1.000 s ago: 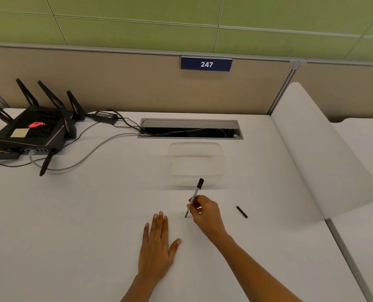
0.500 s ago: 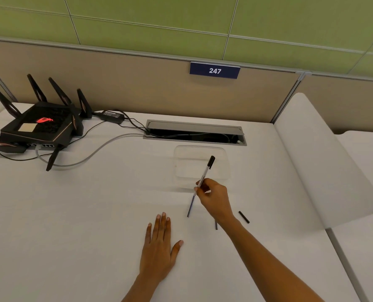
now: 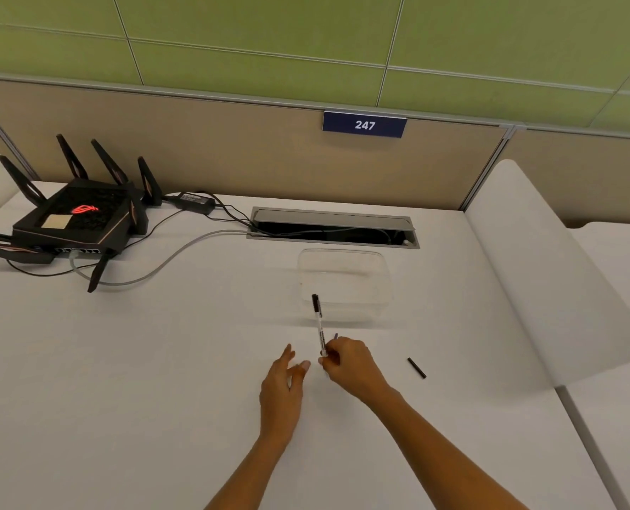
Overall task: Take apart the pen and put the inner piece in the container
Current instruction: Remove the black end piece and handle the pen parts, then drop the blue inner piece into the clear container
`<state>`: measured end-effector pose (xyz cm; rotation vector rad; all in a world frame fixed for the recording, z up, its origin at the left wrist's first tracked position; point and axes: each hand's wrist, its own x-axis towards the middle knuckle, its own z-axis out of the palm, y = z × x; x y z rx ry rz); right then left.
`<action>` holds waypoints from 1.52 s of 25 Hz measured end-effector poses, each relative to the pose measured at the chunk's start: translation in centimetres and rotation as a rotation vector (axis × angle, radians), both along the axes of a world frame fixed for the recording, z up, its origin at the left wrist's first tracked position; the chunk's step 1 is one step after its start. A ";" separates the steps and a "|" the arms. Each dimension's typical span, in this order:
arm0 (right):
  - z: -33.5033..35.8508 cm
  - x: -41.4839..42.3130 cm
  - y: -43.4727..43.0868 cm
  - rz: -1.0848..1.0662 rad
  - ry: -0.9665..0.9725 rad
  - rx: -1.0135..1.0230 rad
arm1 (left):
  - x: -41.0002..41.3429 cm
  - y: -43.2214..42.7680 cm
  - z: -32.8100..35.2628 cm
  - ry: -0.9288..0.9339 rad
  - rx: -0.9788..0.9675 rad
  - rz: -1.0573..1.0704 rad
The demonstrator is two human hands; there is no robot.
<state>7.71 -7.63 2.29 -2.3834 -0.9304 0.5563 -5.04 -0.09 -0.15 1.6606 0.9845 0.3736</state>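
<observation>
The right hand [image 3: 350, 364] now holds the pen [image 3: 318, 325] almost upright, fingers clamped on its lower end, just before the clear container [image 3: 345, 283] near the counter's [image 3: 122, 362] far edge. The left hand [image 3: 282, 390] has lifted from the counter and come near, fingers apart. A small black piece [image 3: 416, 368] lies to the right.

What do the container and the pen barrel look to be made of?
Container: probably clear, glossy plastic; the white desk shows through its walls and its rim catches soft highlights. Pen, held in the right hand: seemingly a pale, perhaps translucent plastic barrel with dark print and a black opaque end piece.
</observation>
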 end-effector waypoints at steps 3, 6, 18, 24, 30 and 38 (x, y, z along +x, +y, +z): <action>-0.2 -0.9 0.2 0.072 0.009 -0.063 | 1.5 0.4 1.8 -0.092 -0.184 0.120; -0.5 -1.7 0.2 0.130 -0.033 -0.141 | 2.1 0.6 2.1 -0.117 -0.270 0.221; -1.1 0.7 -0.2 -0.226 0.054 -0.085 | 0.3 1.7 1.4 -0.282 -0.496 0.529; -2.3 1.4 1.6 -0.379 0.097 -0.188 | -1.1 2.2 1.0 -0.276 -0.518 0.565; -2.3 0.9 3.5 -0.312 0.103 -0.271 | -1.4 3.3 1.1 -0.296 -0.519 0.580; 0.0 1.5 3.8 -0.351 0.215 -0.152 | -0.3 4.7 1.1 -0.319 -0.525 0.587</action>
